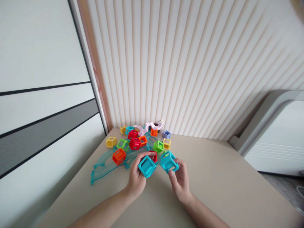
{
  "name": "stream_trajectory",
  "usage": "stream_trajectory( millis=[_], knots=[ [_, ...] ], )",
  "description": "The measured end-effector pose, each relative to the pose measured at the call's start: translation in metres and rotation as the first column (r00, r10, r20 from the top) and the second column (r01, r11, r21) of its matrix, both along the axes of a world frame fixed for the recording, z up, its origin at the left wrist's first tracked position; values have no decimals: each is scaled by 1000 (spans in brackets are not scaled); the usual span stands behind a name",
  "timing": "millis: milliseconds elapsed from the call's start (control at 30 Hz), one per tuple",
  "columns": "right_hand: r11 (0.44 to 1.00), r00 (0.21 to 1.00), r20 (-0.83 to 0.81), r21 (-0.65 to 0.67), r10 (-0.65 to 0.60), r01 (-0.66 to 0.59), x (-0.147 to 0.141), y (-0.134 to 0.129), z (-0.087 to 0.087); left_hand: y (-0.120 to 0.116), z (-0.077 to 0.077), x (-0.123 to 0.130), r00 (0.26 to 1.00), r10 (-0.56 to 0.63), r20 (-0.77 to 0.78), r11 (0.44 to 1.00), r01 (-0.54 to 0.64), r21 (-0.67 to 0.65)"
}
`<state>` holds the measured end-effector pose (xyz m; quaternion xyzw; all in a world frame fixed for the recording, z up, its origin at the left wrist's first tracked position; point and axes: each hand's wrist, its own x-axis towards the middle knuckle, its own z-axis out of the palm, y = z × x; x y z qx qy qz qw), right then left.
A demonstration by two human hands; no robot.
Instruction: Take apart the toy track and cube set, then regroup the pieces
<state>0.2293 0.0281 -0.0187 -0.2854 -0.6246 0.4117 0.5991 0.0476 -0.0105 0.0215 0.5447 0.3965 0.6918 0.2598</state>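
Closed around a teal hollow cube [147, 166] is my left hand [138, 177], its fingers wrapped over the cube's far side. My right hand [181, 180] grips a second teal cube [169, 162], thumb on the near edge. A small gap separates the two cubes, both raised in front of the toy pile. Just behind them a red piece [154, 156] shows partly, next to my left fingertips. A green cube [158, 146] and a yellow cube [166, 144] lie beyond my right hand. An orange cube [119, 156] rests left of my left hand.
Clear teal track pieces [105, 171] spread over the beige table [213, 177] at the left. Red cubes [135, 143], a light green cube [123, 144], a yellow one [111, 142] and a pale pink zigzag piece [154, 126] sit near the ribbed wall [166, 63].
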Motion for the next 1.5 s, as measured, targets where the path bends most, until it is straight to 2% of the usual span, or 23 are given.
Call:
stream_trajectory(
  millis=[100, 200, 367, 600, 733, 833, 967, 1233, 1500],
  knots=[
    [998, 997, -57, -28, 49, -51, -7, -3, 10, -7, -3, -2, 989, -36, -146, 995, 49, 88],
    [987, 985, -136, -101, 108, -122, -14, -7, 18, -8, -5, -5, 955, -4, -297, 994, 35, 100],
    [974, 975, -151, -129, 164, -184, -18, -15, 18, -6, -8, -6, 922, 66, -382, 994, -28, 105],
    [971, 987, -36, -176, 159, -163, -17, -16, 15, -7, -11, -5, 931, -9, -365, 997, 36, 69],
    [936, 967, -8, -247, 256, -250, -18, -14, 17, -5, -13, -7, 942, 1, -336, 998, 21, 60],
    [916, 946, -24, -240, 325, -321, -19, -15, 17, -5, -13, -7, 957, -24, -289, 1000, 23, -8],
    [909, 936, -41, -231, 349, -348, -21, -16, 19, -7, -12, -6, 970, -56, -238, 996, 38, -76],
    [893, 934, -16, -285, 358, -348, -23, -19, 29, -10, -13, -4, 978, -118, -171, 989, 100, -110],
    [883, 927, -22, -296, 374, -363, -22, -19, 24, -9, -20, -5, 974, -169, -153, 985, 160, -69]
  ],
)
